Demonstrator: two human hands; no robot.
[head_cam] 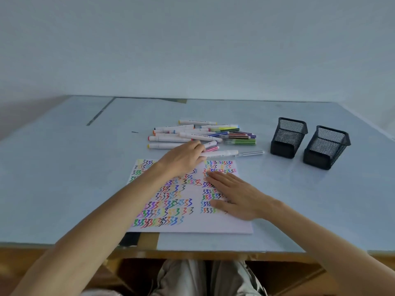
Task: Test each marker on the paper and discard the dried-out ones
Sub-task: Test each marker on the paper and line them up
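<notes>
A white paper sheet covered in coloured squiggles lies in front of me. My right hand rests flat on its right half, fingers straight. My left hand reaches over the sheet's top edge, and its curled fingertips close on the left end of a white marker lying just beyond the paper. A pile of several markers, white-bodied and striped ones, lies behind that hand. A thin clear pen lies to the right of the white marker.
Two black mesh pen cups stand at the right of the blue-grey table, their openings tilted toward me. The table's front edge runs just below the paper, with my legs under it.
</notes>
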